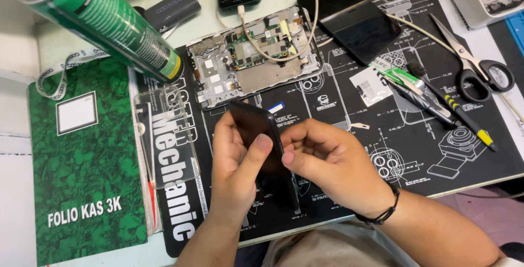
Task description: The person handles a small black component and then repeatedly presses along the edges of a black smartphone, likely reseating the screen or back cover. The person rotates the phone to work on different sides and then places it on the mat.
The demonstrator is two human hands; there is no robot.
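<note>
- We see both hands at lower centre of the frame, closed on a dark panel [261, 136] held upright above the black mat [415, 152].
- Our left hand [237, 166] wraps its lower half, thumb pressed on the right edge.
- Our right hand [333, 160] pinches that same edge with curled fingers.
- The panel's lower end is hidden behind our palms.
- An opened phone [254, 54] lies above; a green can [103, 21] is cut off at upper left.

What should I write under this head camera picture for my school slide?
Both hands, left hand and right hand, grip a thin black phone panel on edge above a black repair mat, near an opened phone frame.
</note>
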